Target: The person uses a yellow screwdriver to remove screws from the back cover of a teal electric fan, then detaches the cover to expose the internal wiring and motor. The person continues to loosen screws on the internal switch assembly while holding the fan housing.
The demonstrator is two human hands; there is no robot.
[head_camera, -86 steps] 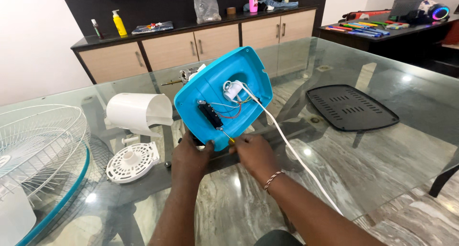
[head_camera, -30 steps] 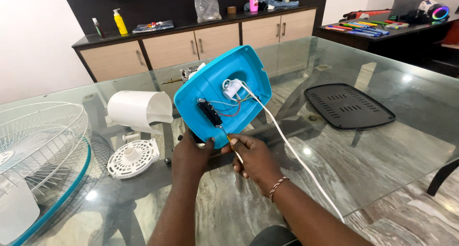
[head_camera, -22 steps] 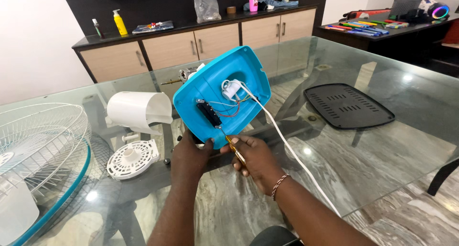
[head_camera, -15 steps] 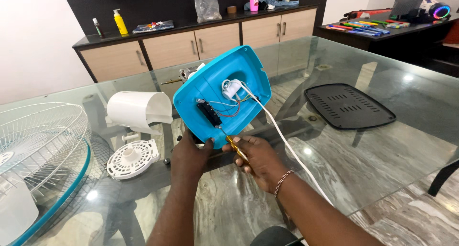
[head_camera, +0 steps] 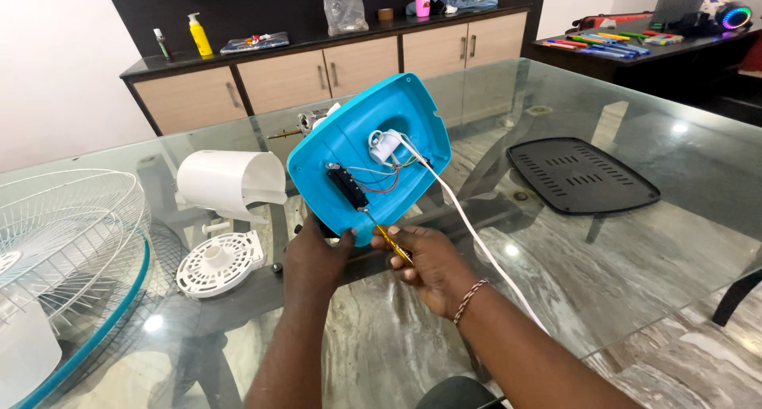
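Note:
A turquoise fan base [head_camera: 349, 135] stands tilted on edge over the glass table [head_camera: 619, 250], its open underside toward me. Inside it sit a black circuit strip [head_camera: 347, 187], thin coloured wires and a white cord clamp. My left hand [head_camera: 317, 254] grips the base's lower edge. My right hand [head_camera: 425, 258] holds a small screwdriver [head_camera: 389, 241] with a yellow handle, its tip touching the lower end of the black strip. A white power cord [head_camera: 476, 234] runs from the base down past my right wrist.
A white motor cover [head_camera: 230, 183] and a round white vented plate [head_camera: 218, 262] lie left of the base. A wire fan guard with a turquoise rim [head_camera: 67, 242] fills the far left. A black vented panel [head_camera: 579, 175] rests at the right. Cabinets line the back wall.
My right hand has picked up the yellow-handled screwdriver and brought its tip up against the black strip inside the base. My left hand has kept its grip on the base.

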